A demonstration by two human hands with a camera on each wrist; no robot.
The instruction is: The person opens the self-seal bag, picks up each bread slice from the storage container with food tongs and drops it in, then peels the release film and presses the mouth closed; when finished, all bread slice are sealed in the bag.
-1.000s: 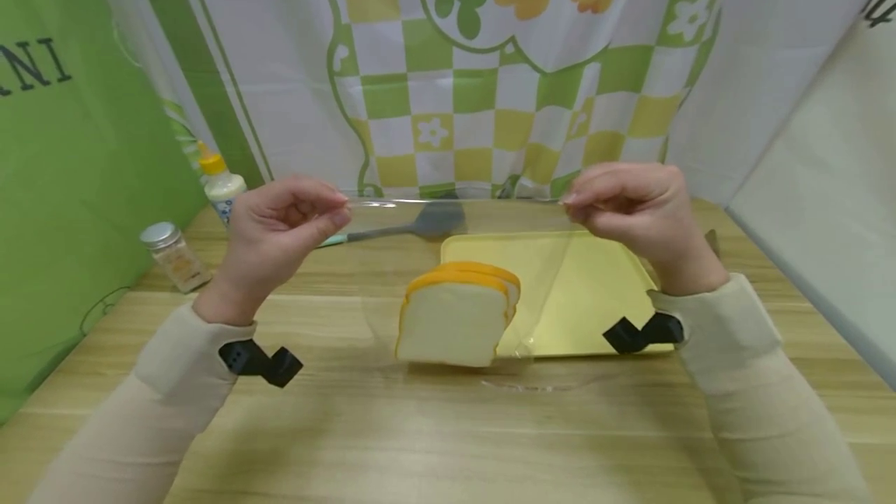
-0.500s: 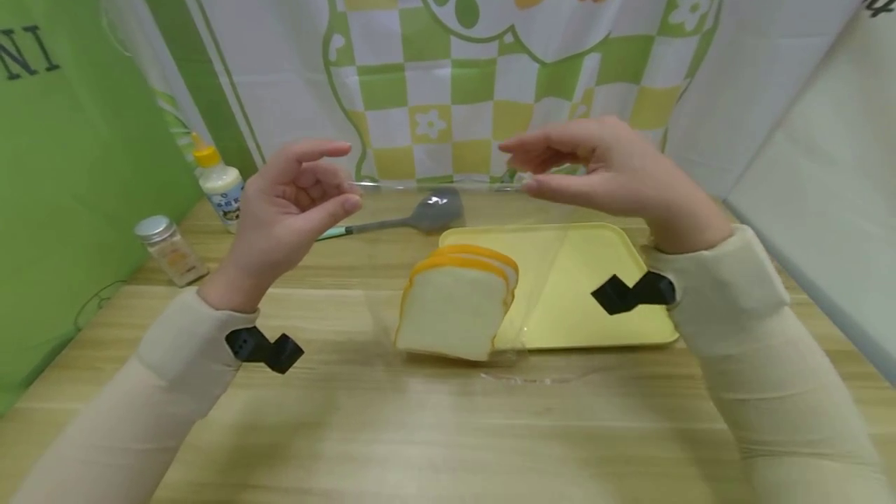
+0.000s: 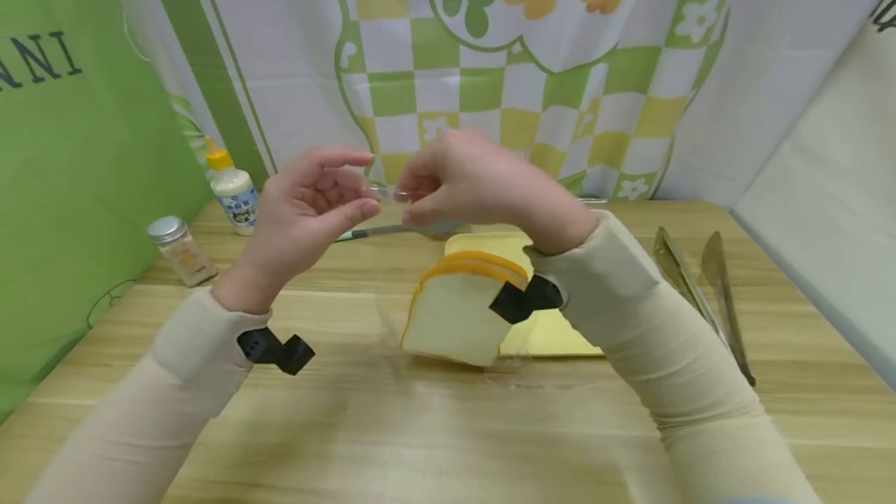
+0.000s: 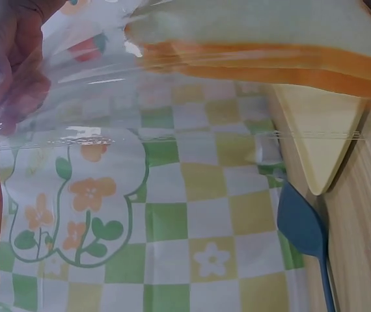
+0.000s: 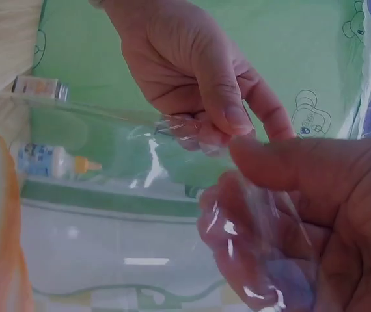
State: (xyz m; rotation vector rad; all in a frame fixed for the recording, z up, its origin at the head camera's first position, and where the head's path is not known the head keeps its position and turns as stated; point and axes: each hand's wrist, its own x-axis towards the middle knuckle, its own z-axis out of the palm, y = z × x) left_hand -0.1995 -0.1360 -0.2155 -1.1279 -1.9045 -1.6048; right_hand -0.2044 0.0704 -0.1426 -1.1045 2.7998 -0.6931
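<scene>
Slices of white bread (image 3: 455, 313) with orange crusts show through a clear plastic bag (image 5: 140, 159) and appear to be inside it. The bag's faint outline makes its edges hard to follow in the head view. My left hand (image 3: 301, 224) pinches the bag's upper edge between thumb and fingers, its index finger held off. Close to its right, my right hand (image 3: 476, 185) also pinches gathered film at the top. Both hands stand above the bread; the right wrist view shows thumbs and fingers nearly meeting, with folds of film (image 5: 231, 240) between them.
Behind the bread lies a yellow tray (image 3: 553, 333), partly covered by my right arm. A spatula (image 4: 299, 221) lies at the back. To the left stand a yellow-capped squeeze bottle (image 3: 236, 197) and a seasoning jar (image 3: 183, 253). Metal tongs (image 3: 728, 302) lie at the right.
At first both hands held the bag's top edge stretched wide. My right hand loosened its pinch and moved left to near my left hand, gathering film. The tongs have come into sight.
</scene>
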